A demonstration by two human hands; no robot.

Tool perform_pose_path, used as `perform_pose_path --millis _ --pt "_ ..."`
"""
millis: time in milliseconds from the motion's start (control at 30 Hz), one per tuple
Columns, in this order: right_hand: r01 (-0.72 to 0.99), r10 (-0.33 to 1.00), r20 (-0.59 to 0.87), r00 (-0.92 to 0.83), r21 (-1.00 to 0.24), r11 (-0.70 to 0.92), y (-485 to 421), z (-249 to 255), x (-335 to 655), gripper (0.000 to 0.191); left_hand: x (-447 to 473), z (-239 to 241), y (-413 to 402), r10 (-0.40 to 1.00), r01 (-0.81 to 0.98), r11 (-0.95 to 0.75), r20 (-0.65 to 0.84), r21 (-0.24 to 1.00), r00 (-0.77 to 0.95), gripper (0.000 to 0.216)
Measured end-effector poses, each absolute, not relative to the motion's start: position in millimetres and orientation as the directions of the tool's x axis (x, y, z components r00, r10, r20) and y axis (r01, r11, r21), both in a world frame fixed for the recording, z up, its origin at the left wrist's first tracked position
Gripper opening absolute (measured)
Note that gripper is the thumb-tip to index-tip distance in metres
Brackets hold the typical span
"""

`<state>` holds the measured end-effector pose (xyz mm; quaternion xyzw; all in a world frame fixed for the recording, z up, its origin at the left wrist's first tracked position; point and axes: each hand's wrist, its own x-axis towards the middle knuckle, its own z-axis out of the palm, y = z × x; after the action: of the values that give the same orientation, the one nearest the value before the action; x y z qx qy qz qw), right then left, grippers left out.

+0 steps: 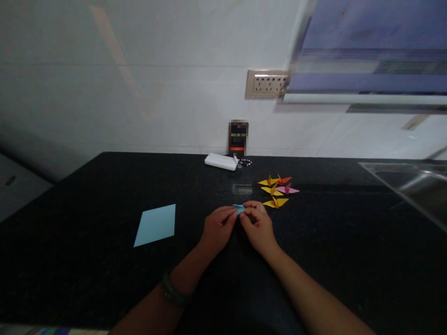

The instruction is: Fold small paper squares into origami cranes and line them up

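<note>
Between my two hands is a small folded piece of blue paper (239, 208), mostly covered by the fingers. My left hand (219, 226) pinches its left side with thumb and forefinger. On the other side, my right hand (259, 224) grips the paper between bent fingers and thumb. Just beyond the right hand stand several folded paper cranes, among them a yellow crane (276, 203), a pink crane (288, 189) and an orange crane (283, 180). A flat sheet of light blue paper (157, 225) lies to the left of my left hand.
The black countertop (104, 195) meets a pale tiled wall. At the back lie a white power bank (221, 161) and a beaded strap (245, 162), with a phone-like blurred object (238, 138) upright against the wall. A metal sink (412, 181) is at right, below a wall socket (267, 84).
</note>
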<state>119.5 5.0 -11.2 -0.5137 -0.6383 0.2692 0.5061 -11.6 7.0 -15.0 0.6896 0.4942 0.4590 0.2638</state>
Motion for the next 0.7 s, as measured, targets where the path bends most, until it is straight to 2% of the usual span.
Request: perform_pose_path --millis 167,300,433,700 --pt "0.298 0.954 0.284 0.099 -0.923 0.244 8.0 -15.4 119.9 0.008 -10.9 -14.8 5.4 0.94 0.41 -0.337 0.329 0.847 0.092 0.02" --pt "0.283 0.954 0.282 0.097 -0.927 0.245 8.6 -16.6 121.1 0.007 -10.0 -16.4 7.0 0.984 0.282 -0.175 0.163 0.943 0.067 0.022" --pt "0.303 0.948 0.312 0.068 -0.912 0.278 6.8 -15.3 120.2 0.007 -10.5 -20.2 9.7 0.999 0.193 -0.045 0.039 0.98 0.037 0.025" --pt "0.317 0.953 0.301 0.046 -0.909 0.271 5.1 -13.8 117.9 0.011 -11.5 -23.0 10.5 0.999 0.149 -0.03 0.026 0.988 0.03 0.023"
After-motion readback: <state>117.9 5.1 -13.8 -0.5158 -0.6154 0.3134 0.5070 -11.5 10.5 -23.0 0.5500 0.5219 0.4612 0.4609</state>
